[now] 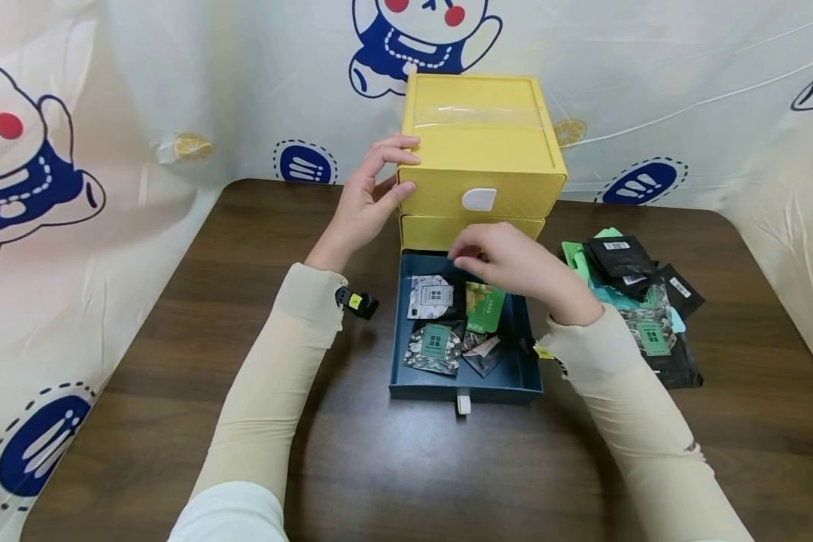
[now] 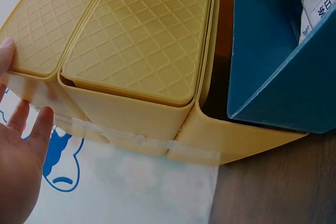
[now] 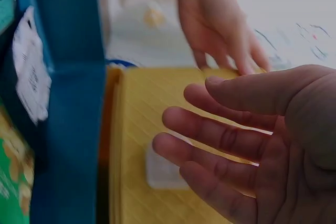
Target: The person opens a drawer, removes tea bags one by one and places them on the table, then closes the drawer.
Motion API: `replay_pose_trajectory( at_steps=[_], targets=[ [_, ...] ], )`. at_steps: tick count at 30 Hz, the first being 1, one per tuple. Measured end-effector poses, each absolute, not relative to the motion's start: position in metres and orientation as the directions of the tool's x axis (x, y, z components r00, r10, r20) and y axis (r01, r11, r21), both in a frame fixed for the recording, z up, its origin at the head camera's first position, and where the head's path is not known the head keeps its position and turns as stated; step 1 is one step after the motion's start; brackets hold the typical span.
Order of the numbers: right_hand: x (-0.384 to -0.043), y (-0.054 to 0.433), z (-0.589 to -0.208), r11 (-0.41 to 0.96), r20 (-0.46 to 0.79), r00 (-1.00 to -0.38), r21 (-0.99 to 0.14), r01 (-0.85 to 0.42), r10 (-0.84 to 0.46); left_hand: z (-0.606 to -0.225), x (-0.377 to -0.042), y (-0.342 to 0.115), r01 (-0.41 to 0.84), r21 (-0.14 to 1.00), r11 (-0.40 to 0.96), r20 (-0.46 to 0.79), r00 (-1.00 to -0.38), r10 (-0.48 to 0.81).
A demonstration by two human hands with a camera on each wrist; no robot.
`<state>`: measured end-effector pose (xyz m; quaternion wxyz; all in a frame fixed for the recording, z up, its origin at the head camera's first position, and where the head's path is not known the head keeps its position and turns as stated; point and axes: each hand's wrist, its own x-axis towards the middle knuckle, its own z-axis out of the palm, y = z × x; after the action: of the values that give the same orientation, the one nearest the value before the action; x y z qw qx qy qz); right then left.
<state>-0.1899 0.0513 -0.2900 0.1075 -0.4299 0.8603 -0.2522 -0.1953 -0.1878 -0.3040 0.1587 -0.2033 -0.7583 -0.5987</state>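
Note:
A yellow drawer unit [image 1: 474, 143] stands at the back of the table, its lowest, blue drawer [image 1: 416, 385] pulled out toward the person. Extended fingers of the left hand [image 1: 362, 203] rest against the unit's left side, next to an upper compartment. Over the rear of the drawer hovers the right hand [image 1: 515, 260], palm down. The right wrist view shows its fingers [image 3: 220, 129] loosely bent and holding nothing. Inside the drawer lie a black-and-white sachet [image 1: 436, 296], a green sachet [image 1: 485, 309], a floral sachet with a green label [image 1: 435, 345] and a small dark sachet [image 1: 485, 357].
To the right of the drawer, a loose pile of black, green and floral sachets [image 1: 623, 260] lies on the brown table [image 1: 393, 467]. A curtain with cartoon prints [image 1: 210, 90] hangs behind the unit. Clear tape [image 2: 131, 139] runs along the unit's side.

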Motion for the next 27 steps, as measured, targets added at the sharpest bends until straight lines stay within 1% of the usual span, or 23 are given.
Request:
replay_pose_trajectory(
  at_steps=[3,5,9,14,21,23,27],
  targets=[
    [-0.189,0.034,-0.295,0.503,-0.016,-0.559,-0.459,-0.732,-0.829,-0.308,-0.198,-0.189,0.518,0.832,0.198,0.503,-0.855,0.124],
    [-0.187,0.023,-0.299,0.517,-0.062,-0.542,-0.406,-0.753,-0.838,-0.309,-0.199,-0.19,0.528,0.826,0.196,0.513,-0.849,0.126],
    [-0.185,0.005,-0.31,0.574,-0.194,-0.541,-0.317,-0.755,-0.818,-0.309,-0.2,-0.191,0.529,0.826,0.195,0.514,-0.849,0.125],
    [-0.185,-0.007,-0.325,0.608,-0.329,-0.525,-0.248,-0.754,-0.785,-0.308,-0.199,-0.189,0.53,0.826,0.193,0.512,-0.848,0.134],
    [-0.184,-0.012,-0.338,0.631,-0.39,-0.532,-0.188,-0.753,-0.752,-0.3,-0.193,-0.185,0.49,0.848,0.203,0.473,-0.872,0.128],
    [-0.182,-0.013,-0.341,0.622,-0.407,-0.517,-0.184,-0.761,-0.753,-0.297,-0.19,-0.185,0.482,0.853,0.203,0.465,-0.876,0.127],
    [-0.18,-0.015,-0.345,0.575,-0.411,-0.47,-0.182,-0.797,-0.781,-0.297,-0.19,-0.186,0.481,0.855,0.195,0.465,-0.877,0.123]
  ],
)
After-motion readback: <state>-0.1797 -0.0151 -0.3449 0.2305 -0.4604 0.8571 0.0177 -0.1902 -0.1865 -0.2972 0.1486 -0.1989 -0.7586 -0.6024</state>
